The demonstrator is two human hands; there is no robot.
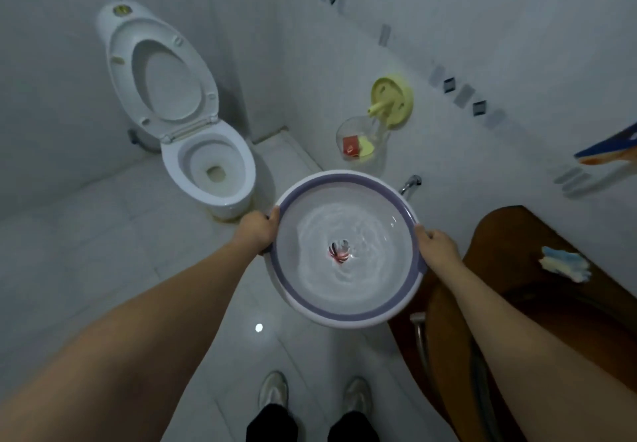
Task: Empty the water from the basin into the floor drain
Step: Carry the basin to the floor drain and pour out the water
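Note:
A round white basin (408, 288) with a purple band under its rim is held level in the air, about waist high, above the tiled floor. Rippling water fills its bottom, with a small red and dark mark at the centre. My left hand (256, 231) grips the rim on the left side. My right hand (437, 247) grips the rim on the right side. No floor drain shows in view; a small bright spot (259, 328) on the tiles below the basin looks like a light reflection.
A white toilet (210, 169) with raised lid stands at the back left. A clear jug (362, 145) with a yellow lid leans at the right wall near a metal tap (412, 181). A brown tub (517, 252) holding a cloth stands right. My shoes (313, 393) are below.

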